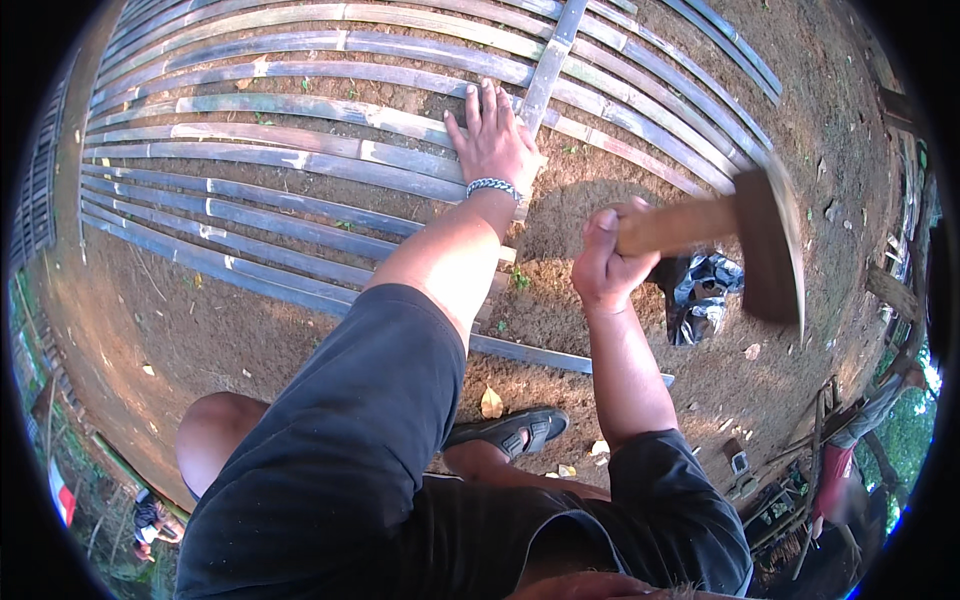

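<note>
My right hand (603,265) has its fingers clamped on one motion-blurred hammer (745,240). My left hand (493,140), fingers together, lies flat on the bamboo slats (300,160), too many and cropped to count.

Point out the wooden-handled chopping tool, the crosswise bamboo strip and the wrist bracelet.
chopping tool (768,245), head view, on its dark blade.
crosswise bamboo strip (556,50), head view, on its upper stretch.
bracelet (494,185), head view, on the beads across the left wrist.

Outdoor work yard: dirt ground (200,330), bamboo slats (300,160).
</note>
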Tool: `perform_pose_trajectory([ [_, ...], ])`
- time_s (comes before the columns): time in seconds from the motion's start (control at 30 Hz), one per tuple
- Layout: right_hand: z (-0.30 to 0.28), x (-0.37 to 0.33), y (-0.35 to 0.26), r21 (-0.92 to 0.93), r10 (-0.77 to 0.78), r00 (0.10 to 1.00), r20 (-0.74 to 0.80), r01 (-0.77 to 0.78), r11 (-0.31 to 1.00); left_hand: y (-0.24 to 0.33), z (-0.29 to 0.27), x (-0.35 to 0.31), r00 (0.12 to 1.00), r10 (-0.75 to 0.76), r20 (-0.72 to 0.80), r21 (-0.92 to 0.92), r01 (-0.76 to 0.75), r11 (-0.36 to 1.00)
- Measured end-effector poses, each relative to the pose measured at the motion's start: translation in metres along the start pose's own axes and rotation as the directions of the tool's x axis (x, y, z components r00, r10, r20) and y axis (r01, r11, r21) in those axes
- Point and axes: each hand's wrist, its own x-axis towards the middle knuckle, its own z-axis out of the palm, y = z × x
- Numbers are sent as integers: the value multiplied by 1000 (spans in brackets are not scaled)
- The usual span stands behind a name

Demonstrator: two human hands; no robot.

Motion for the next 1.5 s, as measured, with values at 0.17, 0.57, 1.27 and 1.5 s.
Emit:
perform_pose_trajectory([
  [0.17,13,-10,16,-650,595,696,402,-241,720,0,-4,2,998,-12,57,29,10,1000],
  [0.57,11,-14,19,-619,602,695,393,-284,732,-1,-1,3,1000,-2,19,2,2,1000],
  [1.27,-110,-117,35,-613,438,876,202,-236,754,-3,2,3,1000,-11,1,7,11,1000],
  [1.5,-143,-168,36,-744,507,830,231,-186,642,-11,15,1,968,16,-249,-140,-53,989],
])
